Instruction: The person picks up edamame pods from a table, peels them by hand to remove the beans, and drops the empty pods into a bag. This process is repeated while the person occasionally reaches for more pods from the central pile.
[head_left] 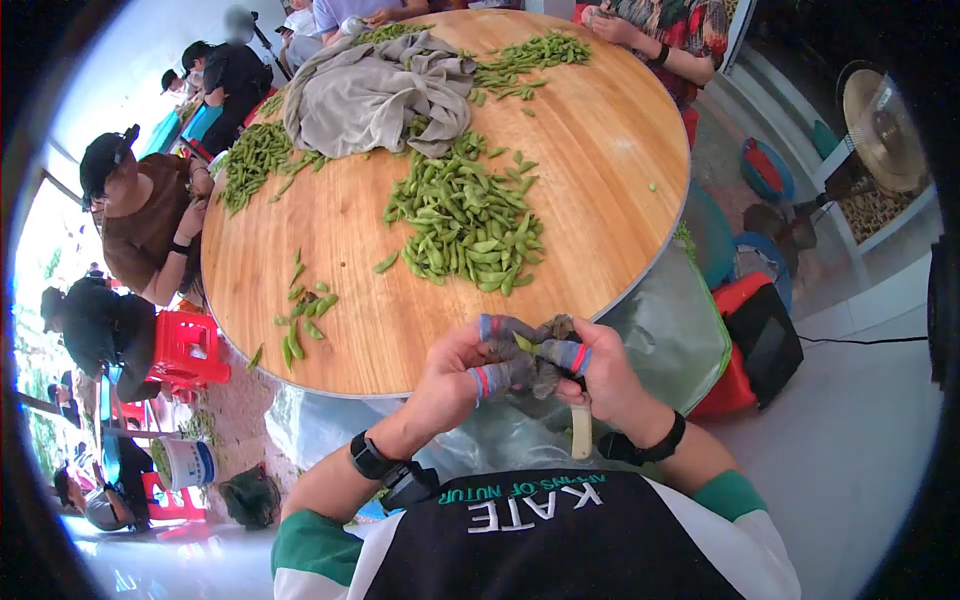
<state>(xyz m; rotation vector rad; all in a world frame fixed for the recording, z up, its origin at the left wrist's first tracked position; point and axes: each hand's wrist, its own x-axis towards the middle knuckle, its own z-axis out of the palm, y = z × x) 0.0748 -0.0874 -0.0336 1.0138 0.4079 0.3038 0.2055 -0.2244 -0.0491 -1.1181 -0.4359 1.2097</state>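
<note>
My left hand (458,368) is closed near the table's front edge, its fingers in dirty grey finger covers with blue and red bands. Between both hands' fingertips is a green soybean pod (523,343), partly hidden by the fingers. My right hand (603,372), also in finger covers, pinches from the other side. Below its fingers hangs a cream handle (581,430); the tool's working end is hidden in the grip. Beyond the hands, a heap of green pods (465,220) lies on the round wooden table (600,200).
A crumpled grey cloth (370,90) covers part of the table, with more pods around it. A few loose pods (295,335) lie at the left. Other people sit around the table. A clear plastic sheet (665,335) hangs below its edge. Red stools (190,345) stand left.
</note>
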